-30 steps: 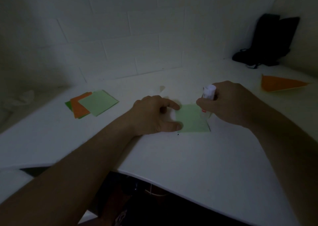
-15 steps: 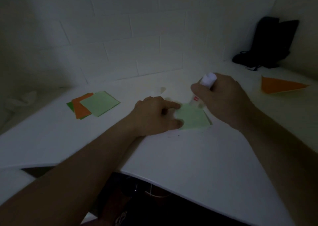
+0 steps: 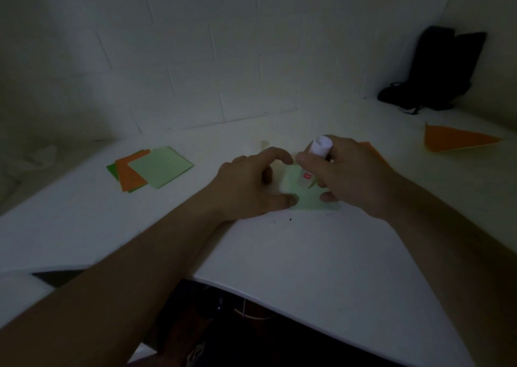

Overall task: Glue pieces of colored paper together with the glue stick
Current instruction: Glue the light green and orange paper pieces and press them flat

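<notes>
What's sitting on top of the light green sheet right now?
On the light green sheet: the left hand touches its left edge, and the right hand holds the glue stick, lower end on the sheet. The right hand covers the sheet's right part, so nothing there can be seen.

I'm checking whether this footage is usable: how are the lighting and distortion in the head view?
Head view: dim and underexposed, colours muted; wide-angle bending curves the table edge and wall lines; the glue stick in the right hand looks soft; the black bag shows almost no detail.
</notes>
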Available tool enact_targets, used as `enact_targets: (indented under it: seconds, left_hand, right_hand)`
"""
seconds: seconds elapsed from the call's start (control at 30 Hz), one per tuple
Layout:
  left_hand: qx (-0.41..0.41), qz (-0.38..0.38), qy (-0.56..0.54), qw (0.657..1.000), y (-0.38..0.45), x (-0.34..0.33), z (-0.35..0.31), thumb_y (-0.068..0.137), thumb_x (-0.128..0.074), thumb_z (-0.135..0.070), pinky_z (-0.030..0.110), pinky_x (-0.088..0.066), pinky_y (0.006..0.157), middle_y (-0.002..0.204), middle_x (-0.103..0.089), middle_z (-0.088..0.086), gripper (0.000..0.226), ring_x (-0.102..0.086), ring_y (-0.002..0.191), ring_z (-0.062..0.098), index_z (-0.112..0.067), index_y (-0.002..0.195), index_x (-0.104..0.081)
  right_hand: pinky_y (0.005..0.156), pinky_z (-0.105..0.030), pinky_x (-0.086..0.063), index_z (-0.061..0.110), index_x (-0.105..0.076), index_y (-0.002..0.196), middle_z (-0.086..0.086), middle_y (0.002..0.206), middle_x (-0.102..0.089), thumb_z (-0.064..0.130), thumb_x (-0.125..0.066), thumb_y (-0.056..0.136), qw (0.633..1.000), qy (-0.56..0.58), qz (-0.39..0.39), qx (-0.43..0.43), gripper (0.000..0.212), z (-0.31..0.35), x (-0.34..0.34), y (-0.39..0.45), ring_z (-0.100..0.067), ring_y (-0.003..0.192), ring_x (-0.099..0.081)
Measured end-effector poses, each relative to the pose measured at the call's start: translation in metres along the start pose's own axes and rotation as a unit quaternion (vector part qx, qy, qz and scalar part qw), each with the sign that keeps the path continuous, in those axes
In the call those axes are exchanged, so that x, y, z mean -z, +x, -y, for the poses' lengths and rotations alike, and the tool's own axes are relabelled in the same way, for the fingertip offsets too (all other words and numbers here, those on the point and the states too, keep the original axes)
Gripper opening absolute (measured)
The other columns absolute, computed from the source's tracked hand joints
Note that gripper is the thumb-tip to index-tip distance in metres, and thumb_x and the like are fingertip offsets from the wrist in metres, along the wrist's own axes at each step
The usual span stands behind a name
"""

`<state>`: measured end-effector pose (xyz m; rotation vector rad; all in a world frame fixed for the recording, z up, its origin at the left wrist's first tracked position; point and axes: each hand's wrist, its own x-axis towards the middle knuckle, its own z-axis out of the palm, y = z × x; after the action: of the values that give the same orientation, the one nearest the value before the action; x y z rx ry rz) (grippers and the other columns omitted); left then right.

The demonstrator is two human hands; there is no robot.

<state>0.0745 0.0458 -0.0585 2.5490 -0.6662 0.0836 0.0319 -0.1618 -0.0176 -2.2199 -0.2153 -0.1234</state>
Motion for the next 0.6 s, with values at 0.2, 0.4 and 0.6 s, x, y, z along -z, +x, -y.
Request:
enact_targets:
  seconds: [0.2, 0.4, 0.6]
  left_hand:
    - [0.013, -0.001, 0.011, 1.000, 0.003, -0.001, 0.000, 0.072, -0.073, -0.071, 0.043, -0.051, 0.091, 0.088, -0.059, -0.016, 0.045, -0.059, 0.083, 0.010, -0.051, 0.109, -0.055]
    - [0.014, 0.018, 0.050, 0.998, 0.006, -0.002, 0.000, 0.076, -0.068, -0.073, 0.039, -0.050, 0.091, 0.091, -0.060, -0.017, 0.050, -0.059, 0.089, 0.009, -0.048, 0.119, -0.062]
    - [0.017, 0.021, 0.045, 0.999, 0.005, 0.000, -0.005, 0.074, -0.068, -0.072, 0.036, -0.049, 0.076, 0.076, -0.058, -0.011, 0.024, -0.055, 0.071, 0.005, -0.058, 0.075, -0.049]
  right_hand:
    - [0.068, -0.036, -0.060, 0.012, -0.065, 0.091, -0.010, 0.088, -0.071, 0.041, -0.058, 0.103, 0.999, -0.043, 0.011, 0.012, 0.032, -0.001, -0.001, 0.000, -0.018, 0.077, -0.067]
    - [0.063, -0.032, -0.045, 0.013, -0.061, 0.086, -0.005, 0.075, -0.064, 0.043, -0.058, 0.101, 0.996, -0.077, 0.023, 0.037, 0.033, -0.005, -0.008, 0.005, -0.013, 0.065, -0.059]
    - [0.061, -0.034, -0.042, 0.014, -0.061, 0.084, -0.003, 0.077, -0.067, 0.046, -0.060, 0.099, 0.997, -0.063, 0.036, 0.032, 0.035, -0.004, -0.017, 0.009, -0.015, 0.071, -0.063]
